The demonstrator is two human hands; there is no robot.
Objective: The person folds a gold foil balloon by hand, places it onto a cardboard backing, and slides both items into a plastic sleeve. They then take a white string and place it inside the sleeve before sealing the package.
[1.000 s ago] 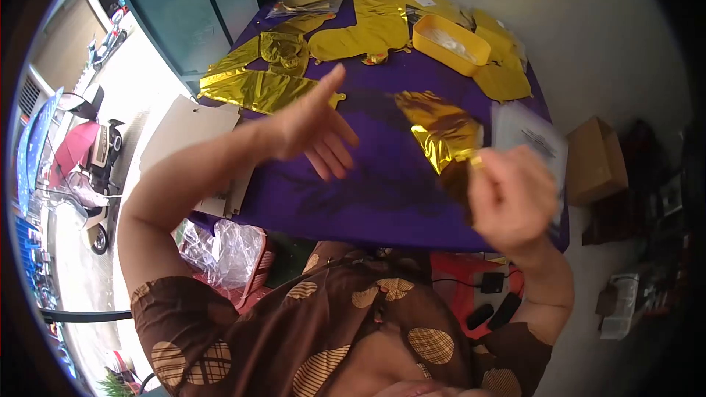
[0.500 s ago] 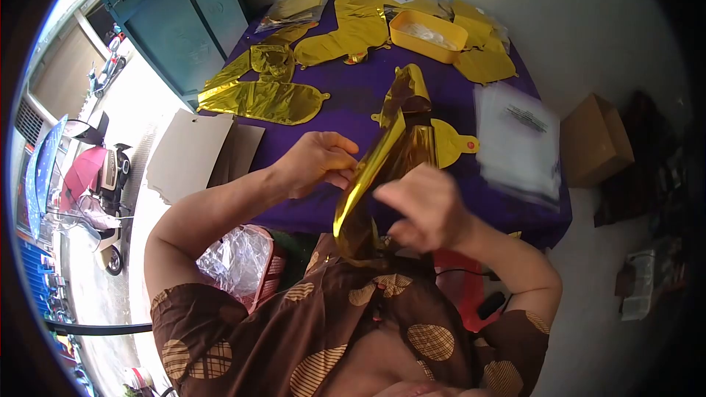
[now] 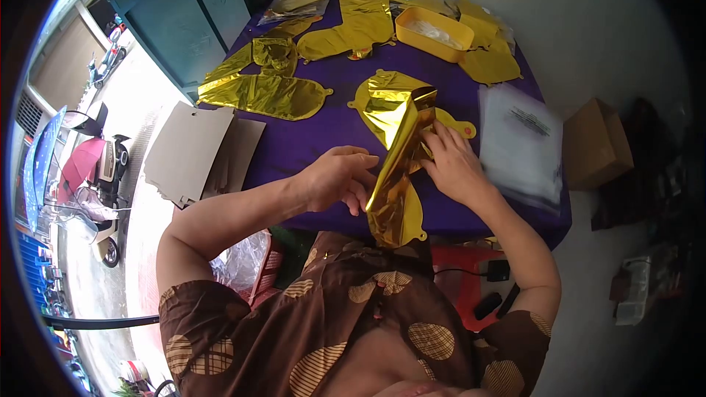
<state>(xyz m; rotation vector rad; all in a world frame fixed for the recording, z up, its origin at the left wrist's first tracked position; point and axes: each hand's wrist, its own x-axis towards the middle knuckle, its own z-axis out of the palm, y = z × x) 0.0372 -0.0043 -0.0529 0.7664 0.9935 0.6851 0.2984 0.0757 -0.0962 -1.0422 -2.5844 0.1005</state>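
Observation:
A shiny gold foil balloon [image 3: 393, 169], flat and folded along a raised ridge, lies across the front of the table and hangs over its near edge. My right hand [image 3: 457, 164] grips its right side, fingers bent over the foil; the thumb is partly hidden. Just left of the ridge is my left hand [image 3: 334, 180], fingers apart and loosely curved, with nothing visible in it. Beneath the folded foil, a rounded yellow tab with a red dot [image 3: 468, 129] sticks out to the right.
More gold foil balloons [image 3: 265, 99] lie on the purple tablecloth [image 3: 294, 140]. A yellow tray [image 3: 434, 37] holds clear material. Grey card sheets [image 3: 187, 151] are at left, clear plastic bags [image 3: 521, 143] at right. A cardboard box [image 3: 599, 143] stands beyond; a basket [image 3: 268, 265] is below.
The foil has been spread farther forward onto the table. My right hand has moved forward onto it, and my left hand has come away from its edge, shifting slightly toward me.

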